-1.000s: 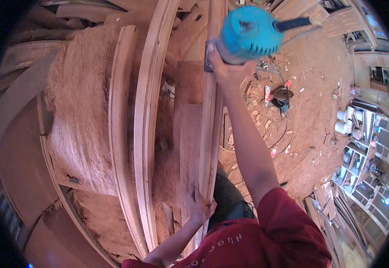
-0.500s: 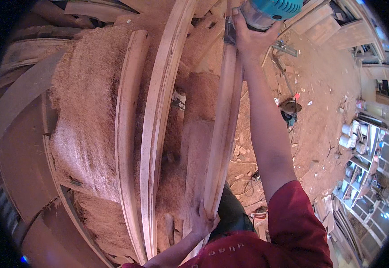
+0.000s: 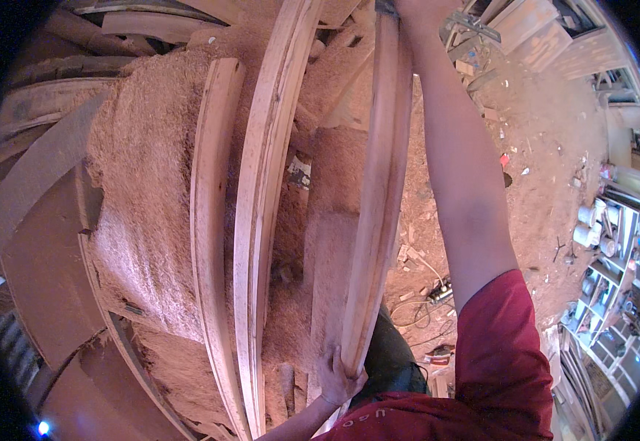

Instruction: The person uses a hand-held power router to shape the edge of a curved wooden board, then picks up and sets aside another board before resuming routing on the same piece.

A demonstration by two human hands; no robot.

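A long curved wooden rail (image 3: 384, 162) with a moulded edge runs away from me. Low in the view, my left hand (image 3: 340, 380) is wrapped around its near end. My right arm stretches out to the rail's far part, where my right hand (image 3: 426, 11) is partly cut off by the top edge. Beside that hand, the dark base of a router (image 3: 386, 7) sits against the rail; its teal body is out of view now. Two more curved rails lie to the left, a shorter one (image 3: 213, 198) and a longer grooved one (image 3: 265, 184).
Sawdust (image 3: 151, 147) is heaped thickly at the left, next to curved boards (image 3: 48, 272). On the floor at right lie scraps, cords and a power strip (image 3: 440, 292). Shelves (image 3: 603, 283) with white containers stand farther right, and boards (image 3: 533, 44) lean at the far right.
My right hand has pushed the router farther away along the rail, mostly past the top edge. My left hand stays on the near end. The view has shifted slightly.
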